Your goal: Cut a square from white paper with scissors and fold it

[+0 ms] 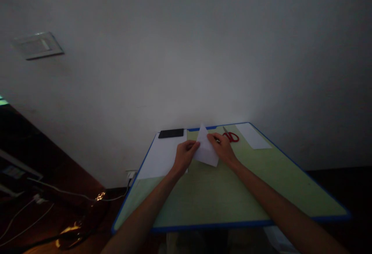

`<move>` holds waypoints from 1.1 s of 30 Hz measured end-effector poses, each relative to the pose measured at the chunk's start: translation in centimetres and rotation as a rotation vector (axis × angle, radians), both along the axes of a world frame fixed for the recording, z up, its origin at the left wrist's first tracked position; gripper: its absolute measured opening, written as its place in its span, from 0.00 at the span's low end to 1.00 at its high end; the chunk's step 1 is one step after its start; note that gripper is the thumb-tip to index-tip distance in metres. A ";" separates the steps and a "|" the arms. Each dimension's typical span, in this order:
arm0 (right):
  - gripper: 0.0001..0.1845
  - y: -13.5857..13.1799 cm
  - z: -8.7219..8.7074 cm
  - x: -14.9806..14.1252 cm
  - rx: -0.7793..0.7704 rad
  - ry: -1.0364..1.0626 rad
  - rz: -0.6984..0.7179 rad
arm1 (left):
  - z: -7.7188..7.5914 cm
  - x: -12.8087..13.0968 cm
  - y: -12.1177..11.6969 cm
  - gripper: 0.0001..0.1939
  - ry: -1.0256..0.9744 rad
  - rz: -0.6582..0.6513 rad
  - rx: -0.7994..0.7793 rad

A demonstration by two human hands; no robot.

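Note:
Between my two hands is a white sheet of paper (205,154), raised over the table, with a pointed top and a slanted lower edge. My left hand (186,153) pinches its left edge between thumb and fingers. On the right edge, my right hand (222,145) grips the paper the same way. Just behind my right hand lie red-handled scissors (233,137), partly covered by that hand. Whether the paper is folded is hard to make out in the dim light.
The green table (232,196) has a blue rim and stands against a grey wall (186,52). White paper (157,161) lies at its left with a dark flat rectangular object (171,133) on top. A white strip of paper (252,137) lies at back right. Cables (69,194) run at left.

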State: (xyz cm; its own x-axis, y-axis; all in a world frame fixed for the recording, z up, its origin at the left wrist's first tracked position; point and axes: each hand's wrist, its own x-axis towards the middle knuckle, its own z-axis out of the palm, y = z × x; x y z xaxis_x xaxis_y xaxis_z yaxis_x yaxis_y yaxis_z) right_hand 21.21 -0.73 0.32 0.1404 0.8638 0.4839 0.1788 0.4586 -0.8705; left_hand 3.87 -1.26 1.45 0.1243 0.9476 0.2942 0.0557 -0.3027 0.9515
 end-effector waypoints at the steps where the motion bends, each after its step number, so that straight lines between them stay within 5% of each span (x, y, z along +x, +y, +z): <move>1: 0.18 0.0 0.2 0.1 -0.003 0.014 -0.002 | 0.1 0.0 -0.1 0.15 0.005 -0.016 -0.008; 9: 0.15 0.6 0.8 1.8 -0.155 0.250 0.120 | 0.4 -0.1 -0.8 0.16 0.095 -0.172 -0.069; 17: 0.14 0.4 0.9 2.8 -0.239 0.171 0.515 | 0.3 -0.3 -0.2 0.14 0.099 -0.064 0.023; 22: 0.17 1.0 0.6 2.9 -0.222 0.216 0.378 | 0.2 -0.5 0.1 0.15 0.088 -0.045 0.018; 26: 0.17 1.2 0.7 2.8 -0.211 0.244 0.217 | 0.1 -0.3 -0.1 0.15 0.097 -0.153 -0.040; 33: 0.12 -0.2 1.5 2.0 -0.059 -0.037 0.332 | 0.2 0.2 -0.4 0.19 0.012 -0.226 -0.027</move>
State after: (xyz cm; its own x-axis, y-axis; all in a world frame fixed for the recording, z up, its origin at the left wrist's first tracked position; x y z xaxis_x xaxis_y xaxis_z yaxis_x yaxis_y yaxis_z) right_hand 23.16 -0.91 1.80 -0.1700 0.8860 0.4313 0.0601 0.4462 -0.8929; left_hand 4.03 -1.62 1.61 0.3377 0.9029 0.2660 0.0004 -0.2828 0.9592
